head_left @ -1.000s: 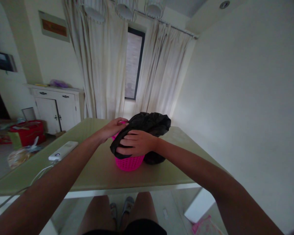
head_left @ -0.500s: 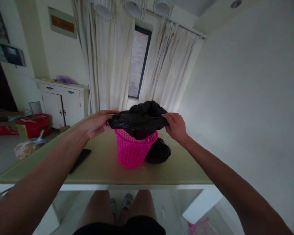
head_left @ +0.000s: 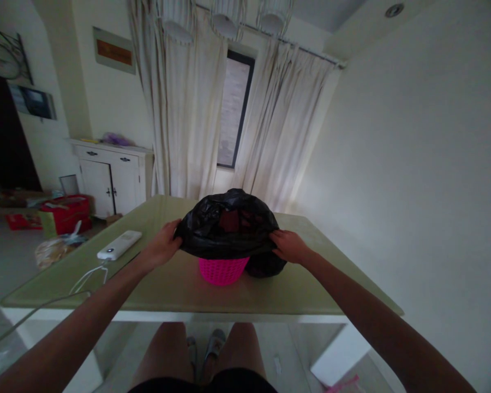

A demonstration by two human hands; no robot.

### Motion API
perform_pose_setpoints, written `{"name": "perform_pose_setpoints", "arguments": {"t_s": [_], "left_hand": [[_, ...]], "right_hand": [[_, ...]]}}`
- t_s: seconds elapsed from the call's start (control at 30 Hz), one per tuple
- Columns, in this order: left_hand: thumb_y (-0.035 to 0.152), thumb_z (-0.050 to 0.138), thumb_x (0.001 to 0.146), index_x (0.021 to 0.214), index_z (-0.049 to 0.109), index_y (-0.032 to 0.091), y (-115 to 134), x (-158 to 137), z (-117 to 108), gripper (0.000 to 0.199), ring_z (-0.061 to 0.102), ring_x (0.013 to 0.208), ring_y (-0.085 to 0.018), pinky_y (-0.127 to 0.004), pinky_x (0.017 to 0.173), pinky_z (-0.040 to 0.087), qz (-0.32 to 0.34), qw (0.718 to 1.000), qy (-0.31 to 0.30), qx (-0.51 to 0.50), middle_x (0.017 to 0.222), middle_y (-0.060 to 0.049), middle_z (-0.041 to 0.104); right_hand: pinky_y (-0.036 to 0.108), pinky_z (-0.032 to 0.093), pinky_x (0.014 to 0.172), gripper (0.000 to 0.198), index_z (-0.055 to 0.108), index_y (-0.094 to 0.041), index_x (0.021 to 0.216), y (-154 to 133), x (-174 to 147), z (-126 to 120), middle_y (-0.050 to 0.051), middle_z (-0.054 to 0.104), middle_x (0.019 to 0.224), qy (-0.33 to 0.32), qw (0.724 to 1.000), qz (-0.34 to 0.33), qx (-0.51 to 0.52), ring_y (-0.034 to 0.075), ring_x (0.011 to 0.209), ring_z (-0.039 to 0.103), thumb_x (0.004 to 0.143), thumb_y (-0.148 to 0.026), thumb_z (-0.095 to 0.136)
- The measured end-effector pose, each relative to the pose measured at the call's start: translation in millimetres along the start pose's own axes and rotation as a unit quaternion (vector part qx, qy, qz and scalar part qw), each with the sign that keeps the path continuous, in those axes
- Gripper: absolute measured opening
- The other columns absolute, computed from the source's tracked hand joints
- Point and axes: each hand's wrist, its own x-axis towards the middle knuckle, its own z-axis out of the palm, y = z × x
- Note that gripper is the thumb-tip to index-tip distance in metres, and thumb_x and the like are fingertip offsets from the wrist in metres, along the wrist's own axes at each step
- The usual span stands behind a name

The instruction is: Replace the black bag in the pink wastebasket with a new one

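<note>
A black garbage bag (head_left: 229,245) is stretched over the top of a pink perforated wastebasket (head_left: 223,271), and the bag's mouth gapes toward me. My left hand (head_left: 166,242) pinches the bag's left edge. On the right side, my right hand (head_left: 288,245) grips the opposite edge. The bag hides the basket's rim and upper wall; only the lower part shows below the black plastic. Against the basket's right side lies another bundle of black plastic (head_left: 265,266), partly covered by the bag and my right hand.
The basket stands on a table with a greenish top (head_left: 175,292). A white device (head_left: 120,245) with a cable lies at the table's left. Beyond stand a white cabinet (head_left: 125,183) and red boxes (head_left: 67,214) on the floor. A wall rises at the right.
Both hands have come down with the bag, drawing it over the basket's rim and upper wall. The bag's mouth has spread wider. My view has shifted, so the white device now shows.
</note>
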Motion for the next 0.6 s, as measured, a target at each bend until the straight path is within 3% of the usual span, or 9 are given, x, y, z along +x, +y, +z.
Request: {"name": "perform_pose_setpoints", "arguments": {"t_s": [0.07, 0.17, 0.23, 0.3, 0.37, 0.43, 0.5, 0.6], "left_hand": [[0.023, 0.066, 0.06, 0.127, 0.073, 0.019, -5.0, 10.6, 2.4, 0.068, 0.071, 0.122, -0.034, -0.045, 0.101, 0.06, -0.027, 0.999, 0.0, -0.025, 0.133, -0.013, 0.078], [0.032, 0.069, 0.062, 0.119, 0.075, 0.019, -2.4, 22.1, 9.4, 0.059, 0.074, 0.11, -0.031, -0.04, 0.09, 0.06, -0.079, 0.991, -0.009, -0.103, 0.121, -0.012, 0.081], [0.045, 0.069, 0.069, 0.113, 0.076, 0.018, 1.0, 28.9, 15.9, 0.052, 0.074, 0.107, -0.03, -0.038, 0.083, 0.06, -0.085, 0.988, -0.016, -0.127, 0.117, -0.013, 0.082], [0.057, 0.066, 0.077, 0.117, 0.076, 0.017, 3.6, 37.7, 22.7, 0.057, 0.074, 0.111, -0.03, -0.038, 0.086, 0.06, -0.073, 0.989, -0.009, -0.125, 0.122, -0.014, 0.081], [0.065, 0.067, 0.08, 0.13, 0.072, 0.017, 6.2, 49.4, 29.0, 0.069, 0.072, 0.122, -0.031, -0.04, 0.097, 0.059, -0.055, 0.991, 0.001, -0.119, 0.133, -0.016, 0.078], [0.066, 0.076, 0.076, 0.141, 0.067, 0.018, 10.2, 63.5, 34.1, 0.082, 0.066, 0.136, -0.033, -0.042, 0.11, 0.055, -0.03, 0.994, 0.004, -0.101, 0.147, -0.018, 0.071], [0.064, 0.082, 0.071, 0.145, 0.067, 0.019, 16.9, 78.6, 37.3, 0.088, 0.06, 0.146, -0.037, -0.045, 0.119, 0.049, 0.021, 0.998, -0.033, -0.04, 0.156, -0.019, 0.065], [0.055, 0.086, 0.067, 0.131, 0.078, 0.021, 32.5, 99.9, 39.0, 0.072, 0.066, 0.138, -0.038, -0.044, 0.12, 0.049, 0.113, 0.981, -0.139, 0.073, 0.144, -0.013, 0.075]], "right_hand": [[0.043, 0.056, 0.102, 0.047, 0.066, -0.011, 0.134, 9.0, 7.4, 10.0, 0.022, 0.075, 0.131, 0.016, 0.991, 0.012, 0.131, 0.034, 0.119, 0.073, 0.089, -0.023, 0.066], [0.037, 0.058, 0.096, 0.049, 0.066, -0.016, 0.135, 25.3, 17.7, 25.1, 0.012, 0.08, 0.12, 0.075, 0.941, 0.01, 0.33, 0.026, 0.107, 0.076, 0.087, -0.021, 0.057], [0.038, 0.058, 0.09, 0.034, 0.072, -0.019, 0.115, 33.8, 24.1, 30.7, 0.007, 0.08, 0.097, 0.161, 0.914, 0.074, 0.366, 0.024, 0.091, 0.075, 0.09, -0.026, 0.05], [0.04, 0.058, 0.088, 0.028, 0.071, -0.021, 0.096, 38.7, 32.0, 30.4, 0.006, 0.076, 0.084, 0.266, 0.88, 0.166, 0.356, 0.024, 0.082, 0.071, 0.095, -0.038, 0.049], [0.042, 0.058, 0.091, 0.038, 0.071, -0.02, 0.104, 39.5, 42.8, 25.5, 0.01, 0.077, 0.097, 0.341, 0.828, 0.222, 0.385, 0.025, 0.088, 0.071, 0.094, -0.054, 0.056], [0.042, 0.059, 0.095, 0.062, 0.066, -0.02, 0.131, 37.3, 56.3, 19.3, 0.016, 0.074, 0.128, 0.35, 0.785, 0.225, 0.459, 0.026, 0.104, 0.072, 0.087, -0.063, 0.068], [0.041, 0.059, 0.097, 0.078, 0.06, -0.024, 0.148, 34.1, 70.4, 15.4, 0.016, 0.068, 0.145, 0.286, 0.786, 0.173, 0.52, 0.027, 0.114, 0.071, 0.082, -0.061, 0.077], [0.041, 0.057, 0.097, 0.053, 0.074, -0.022, 0.128, 31.1, 87.7, 16.3, 0.009, 0.078, 0.122, 0.179, 0.851, 0.088, 0.485, 0.027, 0.107, 0.072, 0.084, -0.05, 0.078]]}}
